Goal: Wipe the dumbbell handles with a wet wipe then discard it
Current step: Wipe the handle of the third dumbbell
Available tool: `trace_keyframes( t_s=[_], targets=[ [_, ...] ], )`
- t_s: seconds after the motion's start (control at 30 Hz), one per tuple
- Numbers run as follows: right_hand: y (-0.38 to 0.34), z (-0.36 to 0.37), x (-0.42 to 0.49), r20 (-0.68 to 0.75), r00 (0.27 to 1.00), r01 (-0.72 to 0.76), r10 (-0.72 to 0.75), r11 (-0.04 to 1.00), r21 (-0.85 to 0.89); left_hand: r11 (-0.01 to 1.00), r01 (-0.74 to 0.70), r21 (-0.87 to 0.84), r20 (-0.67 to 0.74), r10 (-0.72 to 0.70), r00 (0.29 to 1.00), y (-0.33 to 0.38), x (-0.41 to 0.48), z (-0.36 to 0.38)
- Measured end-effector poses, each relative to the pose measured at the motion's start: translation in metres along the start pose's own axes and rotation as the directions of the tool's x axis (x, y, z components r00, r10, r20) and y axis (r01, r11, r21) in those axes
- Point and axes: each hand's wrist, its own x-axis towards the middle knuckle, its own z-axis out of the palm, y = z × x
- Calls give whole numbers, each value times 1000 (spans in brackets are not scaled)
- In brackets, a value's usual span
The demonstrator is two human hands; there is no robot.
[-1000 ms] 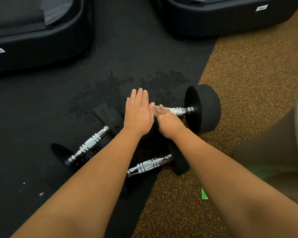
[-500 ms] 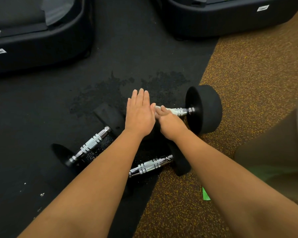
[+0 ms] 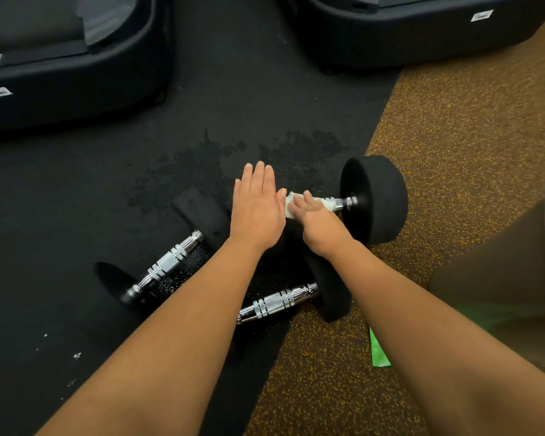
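Three black dumbbells with chrome handles lie on the floor. The far dumbbell [image 3: 375,199] lies across the edge of the black mat. My left hand [image 3: 257,209] rests flat, fingers straight, on its left weight, which is hidden. My right hand [image 3: 320,225] wraps a white wet wipe [image 3: 326,203] round its handle. A second dumbbell [image 3: 167,262] lies to the left with its handle bare. The third dumbbell [image 3: 277,302] lies nearest me, partly under my left forearm.
Two large black equipment bases [image 3: 76,77] [image 3: 422,33] stand at the back. Dark wet patches [image 3: 233,158] mark the mat. Speckled brown flooring [image 3: 469,136] lies to the right, with a green strip [image 3: 378,350] on it. My knee [image 3: 501,278] is at the right.
More of the wet wipe shows along the far handle, and my right hand has shifted slightly along it. My left hand stays flat in place.
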Motion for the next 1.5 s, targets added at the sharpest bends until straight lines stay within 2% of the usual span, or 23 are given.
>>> trace_keyframes(
  t_s=[0.1, 0.27, 0.47, 0.6, 0.73, 0.97, 1.1, 1.23, 1.37, 1.5],
  targets=[
    [6, -1, -1, -41, 999, 13, -14, 999, -31, 1000, -3, 0, -1, 3, 1000, -1, 0, 0],
    [-8, -3, 11, -12, 997, -75, 74, 993, -91, 1000, 4, -15, 8, -4, 1000, 0, 2, 2],
    [-5, 1, 5, 52, 998, 32, -30, 999, -42, 1000, -4, -2, 1, 4, 1000, -1, 0, 1],
    [-1, -7, 1, 29, 998, -52, 54, 998, -45, 1000, -5, -11, 6, 5, 1000, -2, 1, 1],
    [-18, -19, 12, 22, 993, -109, 112, 986, -128, 1000, -1, -26, 3, 1, 1000, -1, 1, 1],
    [-8, -15, 2, 97, 993, 71, -66, 996, -57, 1000, -1, -18, 16, 1, 1000, -1, 1, 0],
    [0, -14, 0, 53, 999, 2, 1, 998, -55, 1000, -1, -17, 18, 1, 1000, -1, 1, 0],
    [-17, -19, 14, 51, 996, -63, 71, 989, -137, 1000, 8, -21, 17, -8, 1000, 0, 1, -1],
    [-22, -15, 15, 90, 996, 34, -21, 988, -153, 1000, 13, -28, 17, -12, 1000, 0, 1, 0],
    [-2, -14, 1, 65, 994, 97, -92, 992, -84, 1000, 6, -12, 25, -5, 1000, 0, 0, -1]
  ],
)
